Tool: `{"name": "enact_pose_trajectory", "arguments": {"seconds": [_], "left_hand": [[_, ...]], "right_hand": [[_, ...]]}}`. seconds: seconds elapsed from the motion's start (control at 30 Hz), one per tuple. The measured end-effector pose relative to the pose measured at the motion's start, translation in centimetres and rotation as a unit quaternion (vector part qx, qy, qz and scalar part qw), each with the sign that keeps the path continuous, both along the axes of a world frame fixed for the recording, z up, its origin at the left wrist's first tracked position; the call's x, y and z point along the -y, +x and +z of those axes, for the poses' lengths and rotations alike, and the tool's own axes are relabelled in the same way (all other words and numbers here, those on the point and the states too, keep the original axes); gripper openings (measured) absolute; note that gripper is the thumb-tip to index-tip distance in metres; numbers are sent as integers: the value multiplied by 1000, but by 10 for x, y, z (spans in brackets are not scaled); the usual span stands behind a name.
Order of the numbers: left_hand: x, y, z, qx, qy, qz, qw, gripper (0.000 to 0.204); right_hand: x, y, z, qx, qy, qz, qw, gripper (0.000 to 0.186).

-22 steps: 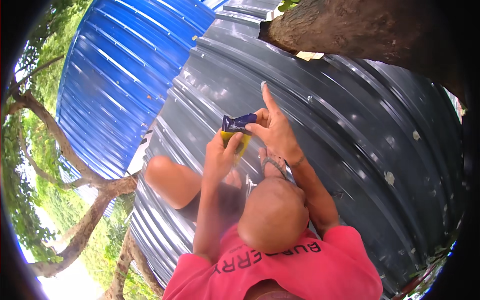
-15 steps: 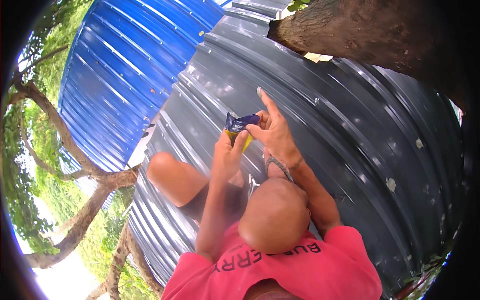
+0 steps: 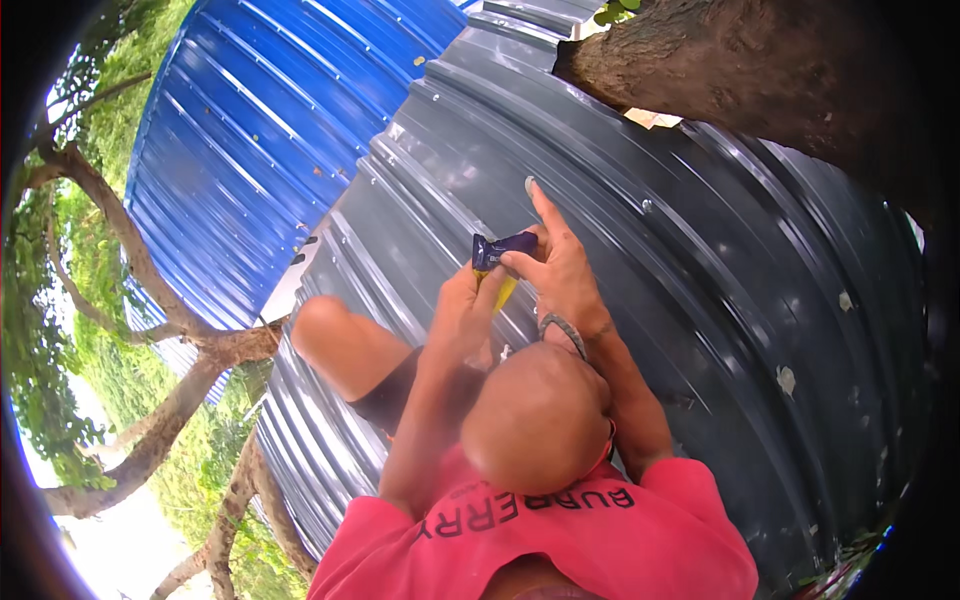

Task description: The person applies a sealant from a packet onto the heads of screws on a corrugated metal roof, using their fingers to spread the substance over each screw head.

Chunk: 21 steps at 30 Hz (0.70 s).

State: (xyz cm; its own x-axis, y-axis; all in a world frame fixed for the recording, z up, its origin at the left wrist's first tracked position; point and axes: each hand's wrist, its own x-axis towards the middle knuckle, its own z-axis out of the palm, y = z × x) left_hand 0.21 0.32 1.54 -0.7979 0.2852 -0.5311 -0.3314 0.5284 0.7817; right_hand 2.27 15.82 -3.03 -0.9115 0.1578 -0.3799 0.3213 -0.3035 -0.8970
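A small dark-blue and yellow packet (image 3: 505, 246) is held between my two hands above the grey roof sheets. My left hand (image 3: 466, 302) is closed on its yellow lower part, thumb pointing up along it. My right hand (image 3: 562, 270) pinches the dark-blue end between thumb and bent fingers, with the index finger stretched out away from it. The two hands are close together, nearly meeting at the packet. What is inside the packet cannot be seen, and my fingers cover part of its sides.
I sit on ridged dark-grey metal roofing (image 3: 700, 300), my knees bent near my arms. Blue roofing (image 3: 280, 130) adjoins at the upper left. A thick tree trunk (image 3: 740, 70) crosses at the upper right; branches (image 3: 190, 390) and leaves stand beyond the left edge.
The view has shifted slightly, so the roof appears a little farther right. Both hands keep hold of the packet, which sits slightly farther right in view with its dark-blue end a bit turned.
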Motion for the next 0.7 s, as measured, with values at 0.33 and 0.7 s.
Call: {"name": "enact_pose_trajectory", "arguments": {"seconds": [0.33,0.7], "left_hand": [[-1,7,-19,-81,-18,2,997,32],[8,4,-3,-131,-56,-66,988,30]], "right_hand": [[-4,7,16,-18,53,12,998,77],[-23,15,10,-47,-102,102,988,37]]}}
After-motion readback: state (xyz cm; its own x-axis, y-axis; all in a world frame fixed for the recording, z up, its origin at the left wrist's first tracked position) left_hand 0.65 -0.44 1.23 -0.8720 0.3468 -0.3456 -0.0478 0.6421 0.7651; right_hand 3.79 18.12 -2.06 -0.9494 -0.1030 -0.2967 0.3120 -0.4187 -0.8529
